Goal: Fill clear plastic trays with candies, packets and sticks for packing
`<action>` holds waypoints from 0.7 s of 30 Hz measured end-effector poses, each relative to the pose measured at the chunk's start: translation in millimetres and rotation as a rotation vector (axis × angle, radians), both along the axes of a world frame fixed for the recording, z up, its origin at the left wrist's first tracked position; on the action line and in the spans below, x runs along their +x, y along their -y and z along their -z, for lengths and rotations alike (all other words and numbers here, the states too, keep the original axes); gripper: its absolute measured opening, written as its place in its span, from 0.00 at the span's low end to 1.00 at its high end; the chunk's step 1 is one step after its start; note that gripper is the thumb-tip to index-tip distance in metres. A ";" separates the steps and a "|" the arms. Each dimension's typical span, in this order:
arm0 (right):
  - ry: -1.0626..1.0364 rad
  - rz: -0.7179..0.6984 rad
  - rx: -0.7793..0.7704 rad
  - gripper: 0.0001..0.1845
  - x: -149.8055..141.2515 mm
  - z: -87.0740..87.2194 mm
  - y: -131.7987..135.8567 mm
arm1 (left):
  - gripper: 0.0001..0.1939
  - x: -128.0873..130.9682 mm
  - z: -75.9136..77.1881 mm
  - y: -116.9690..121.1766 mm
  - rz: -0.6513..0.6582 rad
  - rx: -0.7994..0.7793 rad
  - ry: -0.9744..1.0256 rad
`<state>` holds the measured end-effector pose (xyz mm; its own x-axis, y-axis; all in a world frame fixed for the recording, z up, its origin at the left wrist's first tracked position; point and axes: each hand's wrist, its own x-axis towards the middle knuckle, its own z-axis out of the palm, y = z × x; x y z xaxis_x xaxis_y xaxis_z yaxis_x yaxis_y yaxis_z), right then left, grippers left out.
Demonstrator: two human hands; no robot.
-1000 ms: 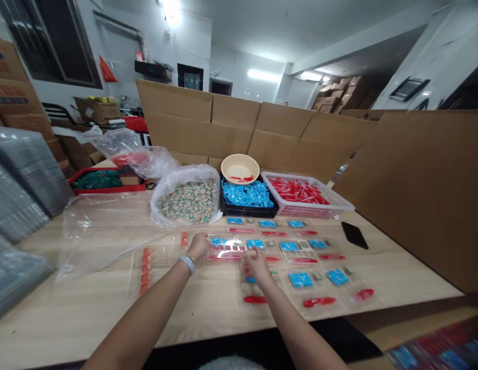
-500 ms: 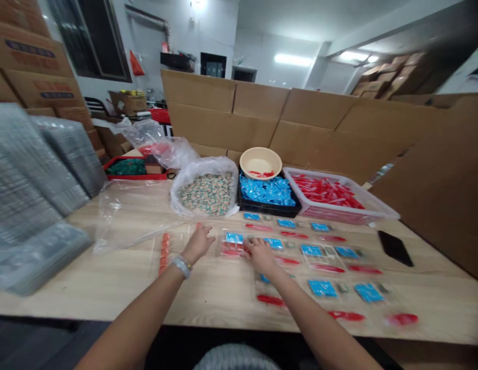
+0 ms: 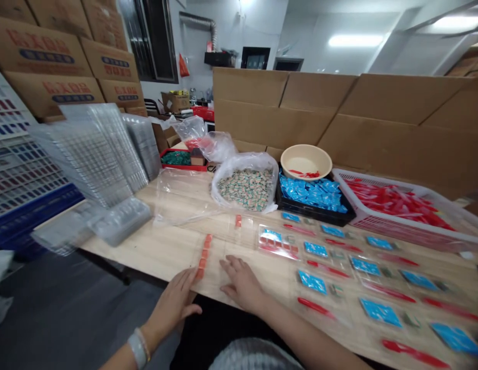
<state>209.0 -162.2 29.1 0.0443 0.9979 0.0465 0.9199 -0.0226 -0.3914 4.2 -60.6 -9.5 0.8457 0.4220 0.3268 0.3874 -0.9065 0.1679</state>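
Observation:
A clear plastic tray with a column of orange squares [image 3: 204, 256] lies at the table's front edge. My left hand [image 3: 176, 299] is at its near left end, fingers stretched out and thumb apart, the fingertips by the lowest squares. To the right of the column, my right hand [image 3: 243, 285] rests low over the clear plastic with its fingers spread. Whether either hand presses on the tray, I cannot tell. Beyond my right hand lies a clear tray holding a blue packet [image 3: 271, 235] and several orange squares. A lone orange square [image 3: 238, 221] sits farther back.
Rows of clear trays with blue packets [image 3: 312, 281] and red pieces [image 3: 314, 307] cover the right side. Behind stand a bag of small packets [image 3: 244, 187], a cream bowl [image 3: 306, 154], a black bin [image 3: 341, 218] and a pink basket [image 3: 396, 226]. Clear tray stacks [image 3: 103, 154] stand left.
The view has turned left. Both hands have come back toward the table's front edge, to the tray with the orange column. My right hand has left the tray with the blue packet.

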 end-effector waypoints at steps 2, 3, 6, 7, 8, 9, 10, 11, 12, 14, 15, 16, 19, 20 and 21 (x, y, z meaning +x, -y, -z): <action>0.003 -0.065 0.007 0.34 -7.4 1.7 2.2 | 0.22 -10.2 -2.0 2.9 0.007 0.015 0.045; 0.003 -0.085 0.006 0.34 -11.4 1.5 3.2 | 0.19 -14.0 -3.4 3.7 0.025 0.021 0.056; 0.009 -0.085 0.017 0.34 -22.9 -0.7 5.1 | 0.17 -19.1 -6.9 4.1 0.095 0.015 0.061; 0.015 -0.093 0.025 0.33 -25.9 -1.3 5.1 | 0.17 -19.2 -7.5 3.6 0.106 0.011 0.062; 0.022 -0.114 0.031 0.31 -28.4 -1.6 4.5 | 0.17 -18.7 -7.7 2.7 0.110 0.009 0.064; 0.032 -0.145 0.032 0.28 -30.4 -1.5 3.4 | 0.17 -18.0 -7.6 1.6 0.110 0.010 0.067; 0.043 -0.181 0.031 0.25 -31.9 -1.0 1.9 | 0.17 -17.2 -7.3 0.3 0.108 0.011 0.071; 0.057 -0.212 0.030 0.22 -33.1 0.1 0.0 | 0.17 -16.3 -6.8 -1.0 0.107 0.011 0.075; 0.073 -0.231 0.032 0.21 -34.1 1.8 -2.2 | 0.17 -15.5 -6.2 -2.2 0.108 0.012 0.079; 0.104 -0.234 0.048 0.20 -36.1 6.5 -6.5 | 0.17 -14.2 -5.7 -3.9 0.117 0.005 0.085; 0.117 -0.230 0.057 0.19 -37.1 9.4 -8.5 | 0.17 -13.7 -6.0 -4.3 0.125 -0.003 0.087; 0.128 -0.228 0.066 0.19 -38.0 12.5 -10.2 | 0.17 -13.2 -6.6 -4.4 0.133 -0.012 0.088; 0.154 -0.246 0.098 0.14 -39.7 21.7 -12.5 | 0.17 -12.0 -11.0 -4.2 0.142 -0.033 0.075; 0.157 -0.252 0.105 0.12 -39.7 24.1 -12.3 | 0.17 -11.7 -12.8 -4.2 0.143 -0.034 0.070; 0.160 -0.254 0.109 0.10 -39.5 26.0 -11.7 | 0.16 -11.4 -14.5 -4.5 0.143 -0.031 0.066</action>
<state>169.5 -150.5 3.1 -0.2223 0.9649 0.1402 0.9407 0.2500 -0.2293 -7.2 -56.1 5.0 0.8748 0.3097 0.3727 0.2420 -0.9455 0.2176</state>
